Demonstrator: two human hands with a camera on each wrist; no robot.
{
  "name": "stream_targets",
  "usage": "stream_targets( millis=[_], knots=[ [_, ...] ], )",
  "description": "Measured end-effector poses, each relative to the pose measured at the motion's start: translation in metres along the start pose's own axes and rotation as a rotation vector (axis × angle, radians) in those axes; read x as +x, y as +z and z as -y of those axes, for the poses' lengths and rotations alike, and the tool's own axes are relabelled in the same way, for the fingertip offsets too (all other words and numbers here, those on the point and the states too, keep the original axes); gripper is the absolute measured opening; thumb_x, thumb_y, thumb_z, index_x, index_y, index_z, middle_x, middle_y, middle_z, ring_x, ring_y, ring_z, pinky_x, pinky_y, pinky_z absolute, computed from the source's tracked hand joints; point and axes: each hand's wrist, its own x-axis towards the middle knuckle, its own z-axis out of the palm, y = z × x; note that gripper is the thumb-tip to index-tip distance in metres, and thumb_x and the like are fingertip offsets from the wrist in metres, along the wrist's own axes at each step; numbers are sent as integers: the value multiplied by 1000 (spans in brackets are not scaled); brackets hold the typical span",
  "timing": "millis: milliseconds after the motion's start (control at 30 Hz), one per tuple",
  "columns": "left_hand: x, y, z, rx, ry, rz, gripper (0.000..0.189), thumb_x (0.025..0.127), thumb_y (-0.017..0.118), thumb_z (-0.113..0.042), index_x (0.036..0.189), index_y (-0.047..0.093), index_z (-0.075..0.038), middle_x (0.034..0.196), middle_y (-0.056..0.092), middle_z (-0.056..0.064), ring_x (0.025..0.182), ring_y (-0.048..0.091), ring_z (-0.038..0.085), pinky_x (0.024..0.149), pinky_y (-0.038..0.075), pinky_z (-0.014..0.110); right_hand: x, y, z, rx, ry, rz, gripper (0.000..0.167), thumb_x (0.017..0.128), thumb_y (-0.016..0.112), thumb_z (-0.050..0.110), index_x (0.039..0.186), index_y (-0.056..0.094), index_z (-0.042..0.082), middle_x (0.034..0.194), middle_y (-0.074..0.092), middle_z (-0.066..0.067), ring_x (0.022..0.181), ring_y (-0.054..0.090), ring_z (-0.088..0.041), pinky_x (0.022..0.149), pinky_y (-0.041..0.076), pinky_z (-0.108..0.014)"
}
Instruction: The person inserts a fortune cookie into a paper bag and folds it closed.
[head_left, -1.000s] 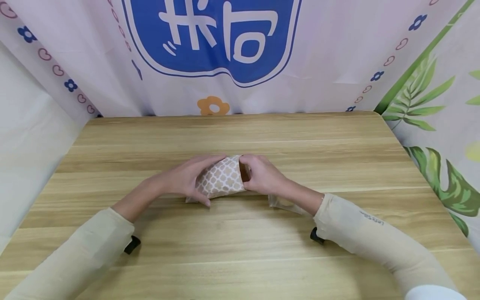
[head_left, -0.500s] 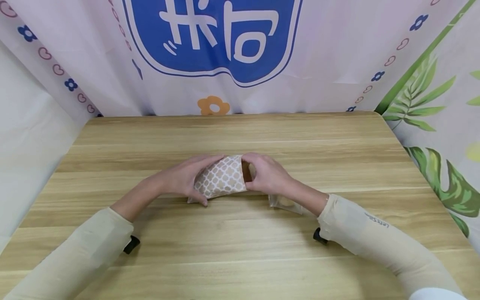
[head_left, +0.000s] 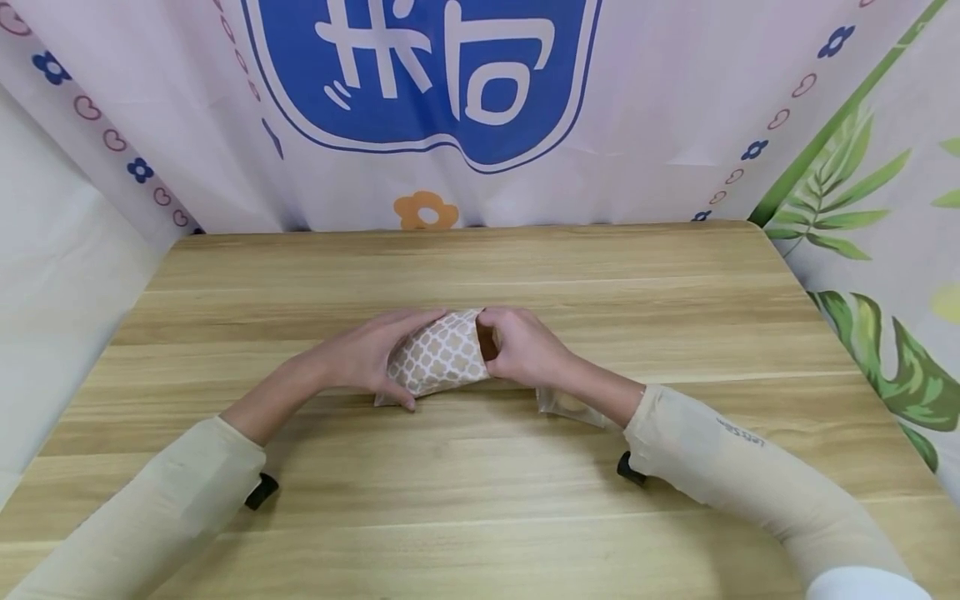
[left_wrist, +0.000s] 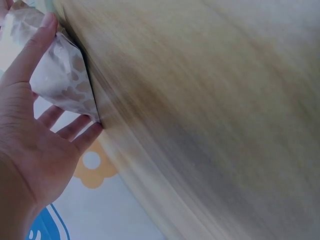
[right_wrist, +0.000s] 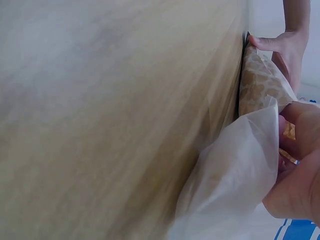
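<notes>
A beige pouch or sleeve with a white lattice pattern [head_left: 438,354] lies on its side mid-table, its mouth facing right and brown inside. My left hand [head_left: 367,350] holds its left end, thumb along the near side and fingers over the far side. In the left wrist view, the thumb and fingertips of the left hand [left_wrist: 40,135] touch the pouch [left_wrist: 75,80]. At the mouth, my right hand [head_left: 528,350] grips the rim; some fingertips are hidden. Something golden-brown [right_wrist: 289,131] shows between the fingers of the right hand [right_wrist: 295,175] in the right wrist view.
A translucent plastic bag [head_left: 570,407] lies under the right wrist, and rises large beside the hand in the right wrist view. The wooden table [head_left: 480,492] reaches back to a printed curtain [head_left: 637,125]. A leaf-patterned cloth [head_left: 892,333] hangs at the right.
The right hand and the pouch's mouth shift slightly right, then slightly back left. The left hand stays almost in place on the pouch's left end.
</notes>
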Motion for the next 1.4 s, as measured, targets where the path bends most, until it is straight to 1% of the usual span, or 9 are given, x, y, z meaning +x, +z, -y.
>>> stream_targets(
  millis=[200,467,700,933,1000,1167,1233,1333,1400],
  knots=[
    [-1,1,1,18,10,-10,128,61,102,-38,163,30,-7,159,42,19,145,41,40,117,35,60,2,2,-1,48,6,-2,25,69,74,-8,85,64,8,89,68,-2,78,58,-19,71,50,-30],
    [0,1,0,23,21,-7,129,61,101,-39,163,29,-7,159,42,20,145,41,40,118,34,59,1,1,-5,115,6,27,28,72,76,-7,96,68,6,101,71,-5,80,61,-17,71,54,-26],
    [0,2,2,24,25,0,129,62,101,-40,163,29,-5,161,39,21,146,39,42,118,32,61,-7,-7,-8,322,82,118,43,83,73,-7,124,67,1,121,65,-17,53,67,-24,51,60,-36],
    [0,3,2,29,21,1,128,62,100,-41,163,28,-8,161,39,20,146,39,40,119,33,59,-11,-14,-10,331,114,170,51,87,73,-3,136,62,0,132,61,-21,56,69,-26,50,57,-32],
    [0,3,2,29,20,2,128,63,100,-42,163,29,-8,161,38,20,146,39,40,118,34,60,-12,-16,-11,345,126,178,53,87,75,-2,138,62,0,131,62,-19,57,70,-27,49,55,-29],
    [-1,3,1,27,15,4,127,64,100,-41,163,29,-7,161,39,20,146,39,41,117,35,60,-16,-23,-14,386,139,182,56,89,78,2,142,59,1,98,75,-13,61,71,-33,48,51,-24],
    [-1,2,0,29,12,4,127,63,100,-40,163,29,-7,160,39,21,146,39,41,117,35,60,-17,-26,-17,389,115,170,54,90,78,0,141,60,1,100,76,-16,64,71,-35,50,52,-23],
    [-1,3,1,36,10,2,128,63,100,-41,164,28,-8,160,39,21,146,39,41,117,35,61,-19,-31,-20,400,54,136,49,90,75,-4,137,63,-1,125,70,-20,71,73,-34,58,57,-27],
    [-2,4,2,35,9,2,128,63,100,-42,164,28,-9,160,39,21,146,39,41,117,35,61,-20,-34,-21,396,14,114,47,89,75,-5,135,64,-2,135,65,-21,74,73,-30,63,60,-29]
  ],
)
